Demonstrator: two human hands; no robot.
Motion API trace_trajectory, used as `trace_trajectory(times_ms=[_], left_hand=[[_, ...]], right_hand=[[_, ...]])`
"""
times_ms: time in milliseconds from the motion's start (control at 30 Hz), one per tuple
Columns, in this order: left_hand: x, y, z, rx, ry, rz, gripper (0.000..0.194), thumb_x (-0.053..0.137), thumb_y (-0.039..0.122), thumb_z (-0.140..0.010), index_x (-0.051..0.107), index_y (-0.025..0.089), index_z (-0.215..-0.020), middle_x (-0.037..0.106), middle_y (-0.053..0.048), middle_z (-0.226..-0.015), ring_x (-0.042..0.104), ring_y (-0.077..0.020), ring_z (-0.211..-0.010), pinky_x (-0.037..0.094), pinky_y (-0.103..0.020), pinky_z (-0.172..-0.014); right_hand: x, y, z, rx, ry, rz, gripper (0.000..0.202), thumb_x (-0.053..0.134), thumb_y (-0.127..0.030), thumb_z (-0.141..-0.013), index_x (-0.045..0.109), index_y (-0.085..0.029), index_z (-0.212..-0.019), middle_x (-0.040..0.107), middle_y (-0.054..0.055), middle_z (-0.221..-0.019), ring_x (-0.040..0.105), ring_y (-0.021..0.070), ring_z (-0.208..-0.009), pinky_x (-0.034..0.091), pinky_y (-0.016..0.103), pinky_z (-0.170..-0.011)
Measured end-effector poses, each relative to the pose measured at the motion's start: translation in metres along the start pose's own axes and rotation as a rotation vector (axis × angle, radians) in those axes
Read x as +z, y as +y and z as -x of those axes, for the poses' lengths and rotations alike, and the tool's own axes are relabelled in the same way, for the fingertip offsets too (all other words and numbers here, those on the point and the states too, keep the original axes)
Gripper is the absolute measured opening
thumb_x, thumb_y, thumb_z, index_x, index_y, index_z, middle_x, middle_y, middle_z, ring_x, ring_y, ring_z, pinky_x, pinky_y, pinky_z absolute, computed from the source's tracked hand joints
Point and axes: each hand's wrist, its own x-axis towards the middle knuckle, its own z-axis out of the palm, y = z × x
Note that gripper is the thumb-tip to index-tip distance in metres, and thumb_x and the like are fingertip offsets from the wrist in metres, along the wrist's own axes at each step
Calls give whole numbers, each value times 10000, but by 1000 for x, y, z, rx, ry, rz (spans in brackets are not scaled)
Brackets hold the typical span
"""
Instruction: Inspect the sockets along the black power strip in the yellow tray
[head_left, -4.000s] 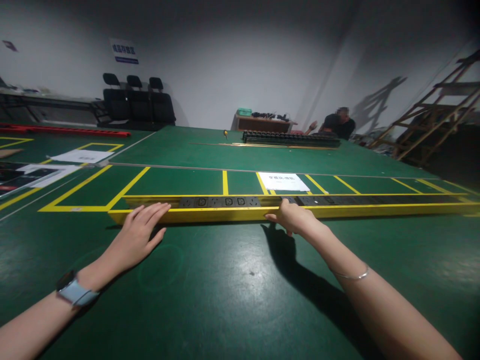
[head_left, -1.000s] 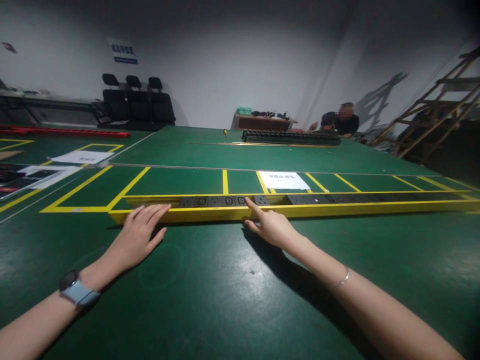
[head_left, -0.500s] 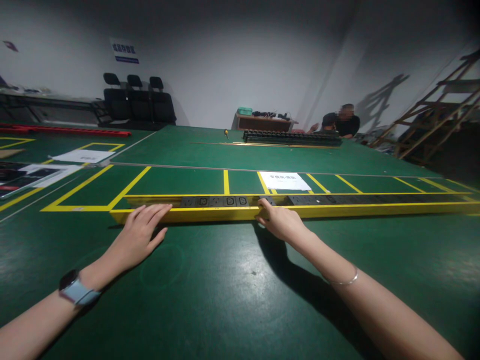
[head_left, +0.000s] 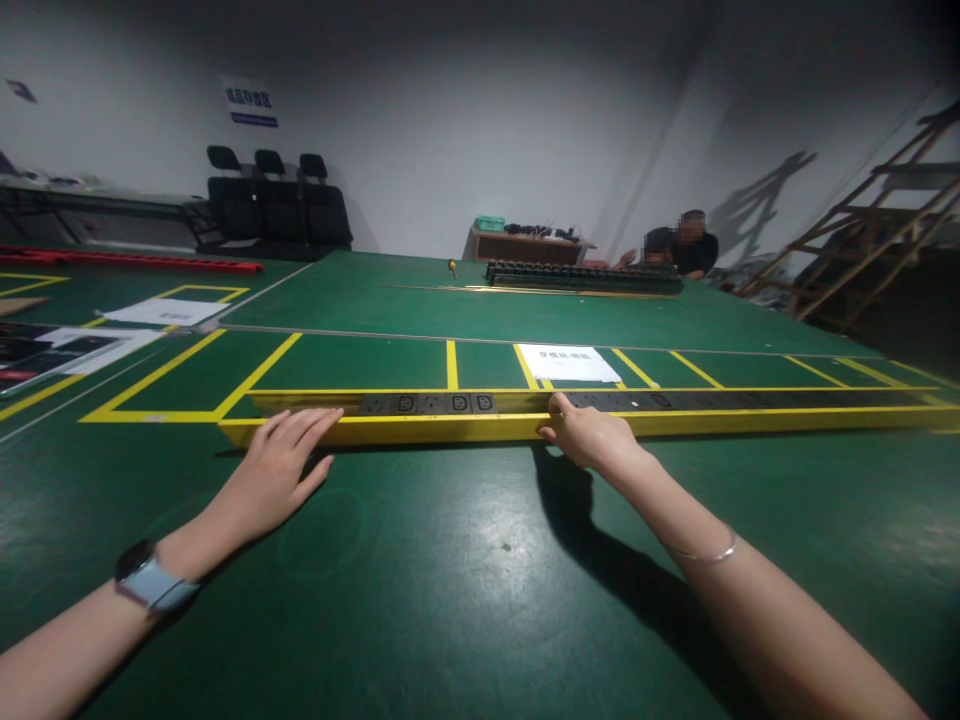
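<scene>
On the table (head_left: 420,580), a channel (head_left: 442,430) lies crosswise before the person. Inside it, a group of socket modules (head_left: 429,404) sits left of a gap, and a further row (head_left: 720,400) right of it. The left hand (head_left: 289,455) rests near the channel's left end, the right hand (head_left: 589,432) at the gap's right side. Behind lies a paper sheet (head_left: 571,363); farther back, slotted rails (head_left: 581,278).

Between the forearms (head_left: 94,635), the near surface (head_left: 427,580) is open up to the yellow channel (head_left: 435,430), whose walls bar the way; inside, a gap separates the left socket modules (head_left: 429,403) from the right fingers (head_left: 558,404).
</scene>
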Motion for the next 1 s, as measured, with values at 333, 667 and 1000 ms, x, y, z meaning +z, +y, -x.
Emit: trace_trajectory(times_ms=[333,667,1000], left_hand=[[3,-1,0,5,12,-20,570,448,345,-924,335,207,-1465,521,-119,-1375,463,-274,-1286,272,-486,-1133],[4,-3,1,14,8,-32,569,454,346,-924,340,203,-1463,516,-122,-1381,459,-277,-1287,271,-482,-1130],[3,-1,1,16,7,-40,574,444,356,-930,328,197,-1470,516,-125,-1375,458,-284,-1282,283,-489,-1118]], right_hand=[[28,-41,9,-366,118,-179,807,461,-514,-944,52,-177,-1551,725,111,-884,703,257,-785,462,303,-664],[39,-40,0,-341,222,-149,564,408,-450,-963,279,-316,-1495,717,37,-791,697,234,-731,432,281,-632],[46,-44,4,-443,230,-249,632,435,-433,-962,201,-290,-1531,684,-7,-696,677,200,-662,403,245,-605]])
